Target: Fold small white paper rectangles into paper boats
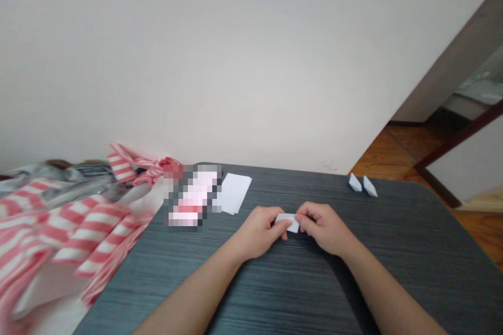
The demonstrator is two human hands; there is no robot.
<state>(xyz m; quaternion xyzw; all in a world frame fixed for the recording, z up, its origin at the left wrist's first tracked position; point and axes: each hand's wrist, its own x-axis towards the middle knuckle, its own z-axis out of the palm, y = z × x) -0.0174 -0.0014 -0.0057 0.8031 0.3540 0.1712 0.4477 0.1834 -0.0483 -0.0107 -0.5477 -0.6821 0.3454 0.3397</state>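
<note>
Between my hands, a small folded piece of white paper point(293, 223) is held just over the dark table. My left hand point(262, 231) pinches its left part, with the thumb lying across the front. At the right end, the thumb and fingertips of my right hand point(321, 225) grip the paper's edge. Fingers cover both ends, so the full shape of the fold is hidden. Two folded white paper boats point(355, 182) stand at the far right of the table, side by side.
White paper sheets point(236, 192) lie at the back left of the dark wood-grain table point(251, 282), beside a pixelated pink-and-white object point(196, 193). Red-and-white striped cloth point(90, 225) is heaped left of the table. A pale wall point(251, 63) rises behind it.
</note>
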